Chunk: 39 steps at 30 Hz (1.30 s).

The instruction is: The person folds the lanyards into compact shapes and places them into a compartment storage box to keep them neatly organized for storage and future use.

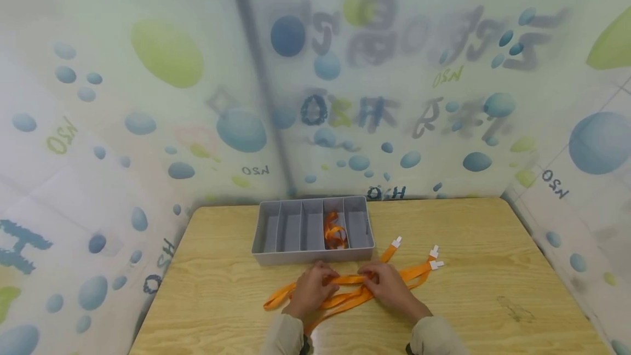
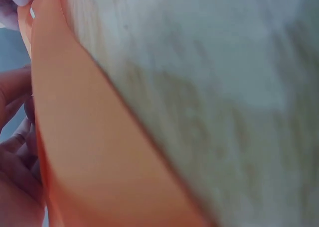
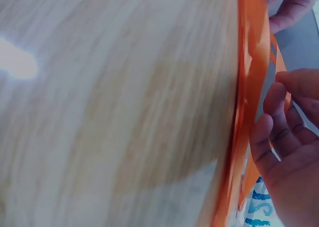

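**Orange strap pinched between two hands, tray just beyond**

Nearest the wearer: left hand (image 1: 310, 290) and right hand (image 1: 390, 287), fingers of both pinching an orange strap (image 1: 350, 279), which runs between them above the bench (image 1: 493, 256). More lengths lie loose below and alongside; white end pieces (image 1: 436, 265) point off to the right.

Handling, my judgement: keep the pinch light and the band flat, ease out twists before drawing it through, and separate the held length from its neighbours first. Slick-looking ribbon probably slides and tangles easily; white ends could snag.

Farther: grey tray (image 1: 315, 257), five compartments, a coiled orange strap (image 1: 336, 236) in the fourth from left. Patterned sheeting (image 1: 179, 53) behind.

Views compared: right wrist gives the palm side, thumb and fingertip meeting on the band; head shows mostly the back of that hand. Left wrist shows a broad flat face of strap, close up. Head alone lays out all the compartments.
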### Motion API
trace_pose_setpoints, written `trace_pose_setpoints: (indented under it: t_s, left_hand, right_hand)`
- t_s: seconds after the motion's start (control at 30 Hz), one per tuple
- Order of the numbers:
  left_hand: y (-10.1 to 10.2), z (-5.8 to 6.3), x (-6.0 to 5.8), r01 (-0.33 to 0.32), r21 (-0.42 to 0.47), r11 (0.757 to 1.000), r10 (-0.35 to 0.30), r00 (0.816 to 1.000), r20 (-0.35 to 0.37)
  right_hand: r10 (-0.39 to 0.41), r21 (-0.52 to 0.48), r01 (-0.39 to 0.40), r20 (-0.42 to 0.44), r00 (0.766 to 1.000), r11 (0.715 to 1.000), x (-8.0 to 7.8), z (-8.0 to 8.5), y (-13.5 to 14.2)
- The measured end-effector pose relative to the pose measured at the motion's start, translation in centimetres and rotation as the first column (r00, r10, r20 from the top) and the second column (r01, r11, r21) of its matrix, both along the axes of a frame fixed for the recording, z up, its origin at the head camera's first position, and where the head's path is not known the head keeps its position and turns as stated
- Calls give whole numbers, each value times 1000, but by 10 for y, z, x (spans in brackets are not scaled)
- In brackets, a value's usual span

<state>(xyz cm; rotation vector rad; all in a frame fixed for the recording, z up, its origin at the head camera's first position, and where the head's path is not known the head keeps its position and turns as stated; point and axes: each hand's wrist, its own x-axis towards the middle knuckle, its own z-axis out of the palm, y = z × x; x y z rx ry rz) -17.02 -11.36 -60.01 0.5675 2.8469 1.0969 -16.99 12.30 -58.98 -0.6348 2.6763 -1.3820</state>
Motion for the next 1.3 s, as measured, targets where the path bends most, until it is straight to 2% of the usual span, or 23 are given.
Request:
trace_pose_setpoints:
  t_s: [0.13, 0.4, 0.57, 0.67, 0.77, 0.97, 1.2, 1.3]
  left_hand:
    - [-1, 1, 1, 8, 32, 999, -8, 1000, 12]
    - [-4, 9, 1, 46, 223, 974, -72, 992, 106]
    - [-2, 15, 3, 48, 315, 948, -104, 981, 163]
    - [-1, 24, 6, 48, 376, 925, -131, 971, 199]
    - [1, 34, 9, 54, 412, 909, -153, 965, 212]
    - [3, 44, 12, 41, 443, 895, -160, 959, 235]
    - [11, 83, 23, 32, 512, 858, -179, 954, 241]
    - [13, 83, 21, 42, 524, 851, -185, 957, 223]
  right_hand:
    - [23, -35, -23, 17, 1000, 999, 0, 3, 0]
    - [59, -85, -55, 36, 998, 995, 0, 9, 2]
    - [78, -67, -80, -35, 996, 994, 0, 7, 2]
    - [67, -51, -73, -108, 992, 996, 0, 6, 1]
    - [32, -48, -39, -143, 989, 998, 2, 9, 0]
    - [-13, -116, -6, -164, 986, 993, 4, 17, -1]
    - [-45, -160, 14, -189, 981, 987, 6, 28, -2]
    - [-57, -172, 27, -174, 983, 985, 7, 33, -3]
